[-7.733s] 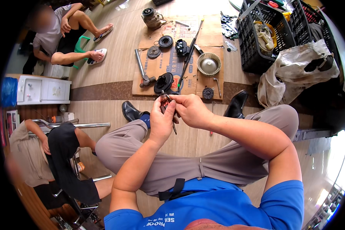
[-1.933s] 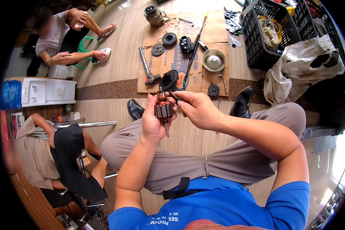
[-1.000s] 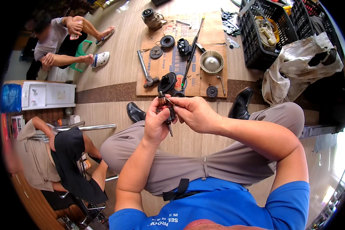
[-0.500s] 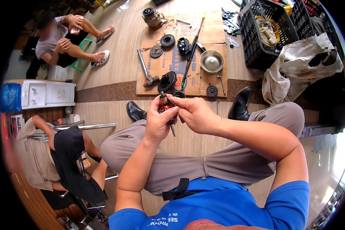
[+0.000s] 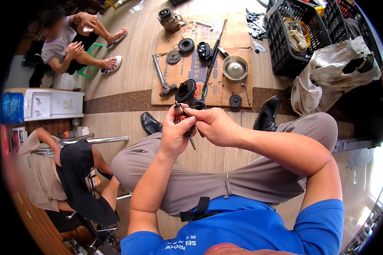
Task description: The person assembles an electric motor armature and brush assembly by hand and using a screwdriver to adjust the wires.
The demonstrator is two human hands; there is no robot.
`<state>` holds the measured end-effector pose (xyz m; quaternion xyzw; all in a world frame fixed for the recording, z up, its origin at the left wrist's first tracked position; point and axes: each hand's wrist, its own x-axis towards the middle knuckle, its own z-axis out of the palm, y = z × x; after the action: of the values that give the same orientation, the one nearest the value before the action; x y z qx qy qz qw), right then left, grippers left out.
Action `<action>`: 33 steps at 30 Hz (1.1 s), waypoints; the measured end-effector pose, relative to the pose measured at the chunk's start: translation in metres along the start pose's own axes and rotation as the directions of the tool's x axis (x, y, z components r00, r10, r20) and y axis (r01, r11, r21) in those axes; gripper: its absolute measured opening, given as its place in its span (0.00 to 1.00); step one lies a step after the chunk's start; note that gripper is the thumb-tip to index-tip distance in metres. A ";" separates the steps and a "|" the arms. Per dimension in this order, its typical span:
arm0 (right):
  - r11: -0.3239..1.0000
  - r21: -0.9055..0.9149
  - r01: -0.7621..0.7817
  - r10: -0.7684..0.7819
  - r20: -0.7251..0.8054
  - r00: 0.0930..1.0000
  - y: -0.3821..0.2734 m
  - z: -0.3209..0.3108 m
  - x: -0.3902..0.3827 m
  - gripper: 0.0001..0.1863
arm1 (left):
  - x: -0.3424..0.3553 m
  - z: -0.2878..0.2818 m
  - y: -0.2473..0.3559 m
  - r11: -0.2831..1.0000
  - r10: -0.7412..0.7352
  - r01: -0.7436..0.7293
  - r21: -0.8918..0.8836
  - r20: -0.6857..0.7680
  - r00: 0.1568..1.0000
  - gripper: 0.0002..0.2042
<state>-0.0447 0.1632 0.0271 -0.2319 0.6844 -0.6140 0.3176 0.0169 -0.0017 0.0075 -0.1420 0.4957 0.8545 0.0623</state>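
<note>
My left hand [image 5: 173, 134] is wrapped round a small motor armature [image 5: 180, 111] with reddish copper windings and a thin steel shaft. The shaft's lower end sticks out below the fingers, and the commutator end points up and away from me. Against the commutator lies the index fingertip of my right hand [image 5: 219, 127]; its other fingers are curled and pressed together. Whatever that hand may pinch is hidden. Just beyond my hands, a black round motor housing [image 5: 186, 91] rests on the cardboard [image 5: 160, 98].
On the cardboard lie a blower wheel [image 5: 235, 69], a hammer-like tool [image 5: 163, 78], a wiper-like rod [image 5: 212, 59] and several round parts. Black crates [image 5: 285, 59] stand at the far right. One person [image 5: 57, 46] sits far left, another [image 5: 44, 170] near left. My shoes flank the cardboard's near edge.
Both my hands and the armature have shifted slightly left, and the armature leans a little more to the left at its top. The far-left person's head and hands have moved.
</note>
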 end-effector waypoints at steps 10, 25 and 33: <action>0.890 0.450 -0.075 0.063 0.042 0.997 -0.018 0.000 -0.002 0.19 | 0.006 -0.003 0.001 0.980 0.004 0.007 -0.199 0.058 0.998 0.29; 0.939 0.344 -0.033 0.024 0.031 0.999 -0.012 -0.002 -0.002 0.21 | 0.000 0.004 0.002 0.980 0.000 0.006 -0.199 0.028 1.000 0.19; 0.976 0.216 0.006 -0.003 -0.014 1.000 0.002 0.002 -0.001 0.20 | 0.000 0.009 0.000 0.990 0.033 -0.033 -0.138 -0.005 0.999 0.16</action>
<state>-0.0423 0.1624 0.0247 -0.1935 0.6154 -0.6870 0.3346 0.0156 0.0063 0.0125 -0.1390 0.4377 0.8875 0.0374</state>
